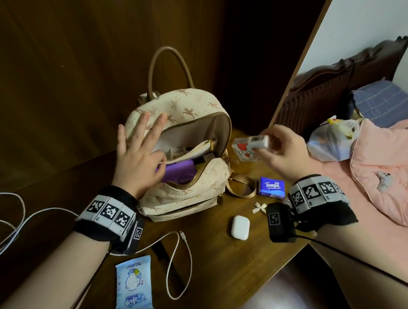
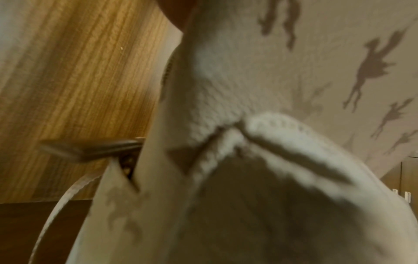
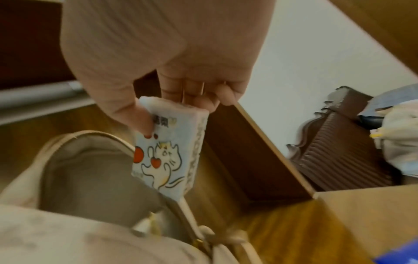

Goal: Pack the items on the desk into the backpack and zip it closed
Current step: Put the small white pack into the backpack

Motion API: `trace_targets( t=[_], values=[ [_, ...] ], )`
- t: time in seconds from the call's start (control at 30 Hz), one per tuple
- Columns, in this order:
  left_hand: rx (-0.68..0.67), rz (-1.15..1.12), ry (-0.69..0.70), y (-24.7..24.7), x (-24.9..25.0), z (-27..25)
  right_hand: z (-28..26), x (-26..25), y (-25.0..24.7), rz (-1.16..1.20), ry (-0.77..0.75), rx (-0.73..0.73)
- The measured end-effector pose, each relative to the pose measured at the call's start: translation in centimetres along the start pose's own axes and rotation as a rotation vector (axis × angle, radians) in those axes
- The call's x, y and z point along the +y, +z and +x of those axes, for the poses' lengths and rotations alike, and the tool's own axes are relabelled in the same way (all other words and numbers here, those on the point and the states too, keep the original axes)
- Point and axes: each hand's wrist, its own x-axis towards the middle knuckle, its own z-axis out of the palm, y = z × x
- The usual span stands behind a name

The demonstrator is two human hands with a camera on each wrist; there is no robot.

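The cream backpack [image 1: 184,197] with tan horse prints stands open on the wooden desk [image 1: 234,270]. A purple item [image 1: 179,173] shows inside it. My left hand [image 1: 139,146] lies on the back flap with fingers spread straight and the thumb at the opening's edge. The left wrist view shows only the bag's fabric [image 2: 294,71] close up. Just right of the opening, my right hand [image 1: 260,144] pinches a small tissue pack [image 1: 246,149] printed with a cat and cherries [image 3: 167,157]. The bag's lining [image 3: 90,178] lies below the pack.
On the desk lie a blue Tempo tissue pack [image 1: 271,187], a small white bow [image 1: 260,206], a white earbud case [image 1: 240,227], a white cable [image 1: 181,263] and a wet-wipe packet [image 1: 134,286]. A bed with a pink blanket [image 1: 388,175] and a plastic bag [image 1: 332,143] stands to the right.
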Motion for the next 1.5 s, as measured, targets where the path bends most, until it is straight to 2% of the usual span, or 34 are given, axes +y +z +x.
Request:
trace_targets(
  t=[0.07, 0.2, 0.33, 0.5, 0.77, 1.0, 1.2, 1.33, 1.5],
  values=[
    [-0.006, 0.001, -0.003, -0.1, 0.1, -0.1, 0.9, -2.2, -0.2, 0.056, -0.093, -0.01],
    [-0.04, -0.015, -0.016, -0.4, 0.3, 0.0, 2.5, -6.3, 1.5, -0.019, -0.259, -0.147],
    [-0.088, -0.021, -0.03, -1.0, 0.2, 0.2, 3.0, -8.3, 4.5, -0.172, -0.314, -0.245],
    [-0.091, 0.015, -0.017, -1.9, 0.1, 0.2, 3.7, -9.5, 6.6, -0.326, -0.256, -0.305],
    [-0.09, 0.124, 0.049, -3.0, -2.0, 0.3, 4.0, -9.1, 8.2, -0.273, -0.157, -0.29],
    [-0.206, 0.039, 0.016, -3.4, -2.8, 0.6, 3.6, -8.2, 9.5, -0.25, -0.169, -0.328],
    [-0.238, -0.055, 0.082, -4.1, -2.8, 1.2, 4.3, -9.0, 10.2, -0.205, -0.172, -0.234],
    [-0.253, -0.058, 0.12, -4.6, -2.5, 1.4, 4.5, -10.0, 11.3, -0.228, -0.102, -0.339],
    [-0.291, -0.038, 0.119, -5.0, -2.1, 1.7, 4.6, -10.4, 13.0, -0.26, -0.141, -0.431]
  ],
)
